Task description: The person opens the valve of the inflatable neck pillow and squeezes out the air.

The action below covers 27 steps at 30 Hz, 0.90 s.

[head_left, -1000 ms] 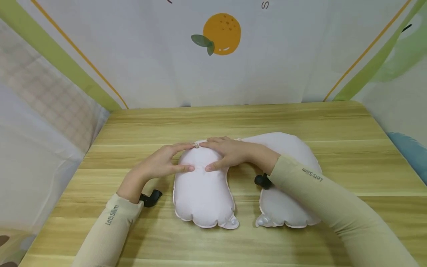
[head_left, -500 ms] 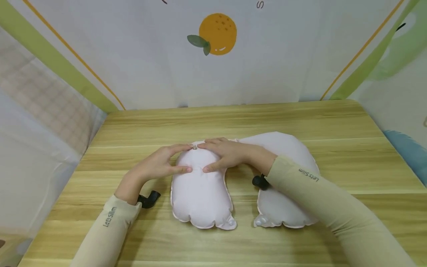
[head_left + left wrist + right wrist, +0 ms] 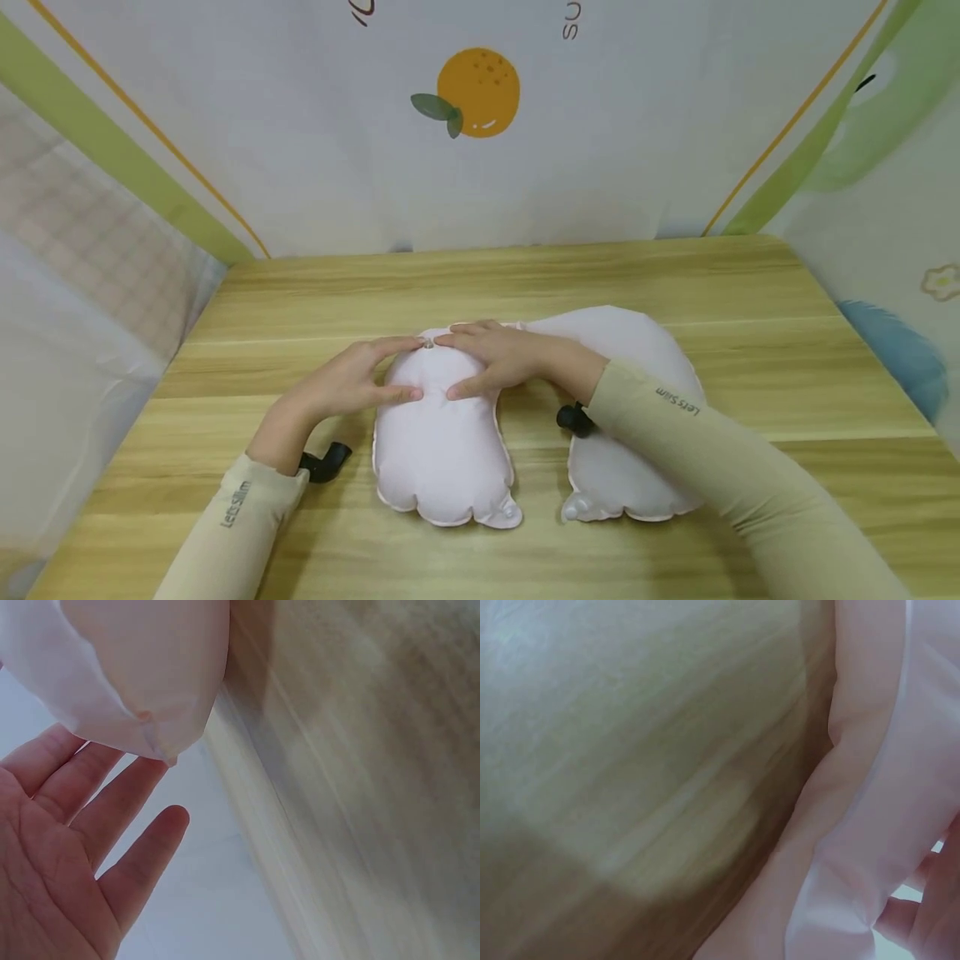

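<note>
Pink cushion lobe (image 3: 444, 450), long axis toward me; clear nub (image 3: 429, 343) between left hand (image 3: 351, 377), right hand (image 3: 510, 357) (my fingers spread).

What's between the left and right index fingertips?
A small nub on the pale, puffy pillow, between the left hand and the right hand; shows in the head view.

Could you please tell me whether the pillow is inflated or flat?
Inflated: on the table, both lobes of the pillow bulge roundly, with puckered edges. How firm it is, I cannot tell.
</note>
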Tool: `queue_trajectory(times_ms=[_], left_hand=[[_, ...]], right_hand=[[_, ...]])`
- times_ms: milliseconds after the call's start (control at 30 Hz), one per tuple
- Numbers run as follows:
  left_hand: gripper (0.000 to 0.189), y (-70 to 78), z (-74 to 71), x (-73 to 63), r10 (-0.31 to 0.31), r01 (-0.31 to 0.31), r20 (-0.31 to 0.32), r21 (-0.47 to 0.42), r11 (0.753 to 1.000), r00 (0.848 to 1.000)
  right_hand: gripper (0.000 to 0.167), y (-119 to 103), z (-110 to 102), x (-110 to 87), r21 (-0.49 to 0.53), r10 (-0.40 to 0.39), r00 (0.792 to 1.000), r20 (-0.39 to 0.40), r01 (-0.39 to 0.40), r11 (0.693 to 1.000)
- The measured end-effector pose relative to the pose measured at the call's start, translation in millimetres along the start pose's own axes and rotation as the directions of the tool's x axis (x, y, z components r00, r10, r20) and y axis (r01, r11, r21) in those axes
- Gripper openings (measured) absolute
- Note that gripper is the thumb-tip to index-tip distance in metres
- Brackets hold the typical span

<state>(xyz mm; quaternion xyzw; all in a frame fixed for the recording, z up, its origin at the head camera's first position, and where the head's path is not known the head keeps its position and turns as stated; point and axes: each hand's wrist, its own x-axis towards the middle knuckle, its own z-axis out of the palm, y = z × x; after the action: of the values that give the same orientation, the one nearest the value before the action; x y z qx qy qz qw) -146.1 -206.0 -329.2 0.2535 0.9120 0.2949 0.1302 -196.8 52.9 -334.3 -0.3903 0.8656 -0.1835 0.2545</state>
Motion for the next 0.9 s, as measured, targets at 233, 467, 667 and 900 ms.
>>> queue_trajectory(times_ms=[233, 467, 667, 900], left_hand=[[0.073, 4.0, -0.4, -2.0, 0.018, -0.018, -0.009, 0.024, 1.000, 1.000], [0.069, 11.2, -6.1, -20.4, 0.009, -0.002, -0.052, 0.124, 0.992, 0.999], [0.069, 21.1, -7.4, -28.3, 0.019, -0.012, -0.050, 0.123, 0.992, 0.999], [0.071, 25.8, -2.5, -28.8, 0.041, -0.037, -0.037, 0.103, 0.994, 0.998]], right_hand=[[0.083, 1, -3, -5.2, 0.007, -0.014, 1.000, -0.014, 0.014, 1.000], [0.080, 1, -14, -15.7, 0.056, -0.072, 0.993, -0.093, 0.077, 0.995], [0.079, 2, -15, -17.0, 0.053, -0.088, 0.988, -0.128, 0.095, 0.994], [0.084, -1, -3, -13.0, -0.044, -0.042, 0.996, -0.077, 0.039, 0.998]])
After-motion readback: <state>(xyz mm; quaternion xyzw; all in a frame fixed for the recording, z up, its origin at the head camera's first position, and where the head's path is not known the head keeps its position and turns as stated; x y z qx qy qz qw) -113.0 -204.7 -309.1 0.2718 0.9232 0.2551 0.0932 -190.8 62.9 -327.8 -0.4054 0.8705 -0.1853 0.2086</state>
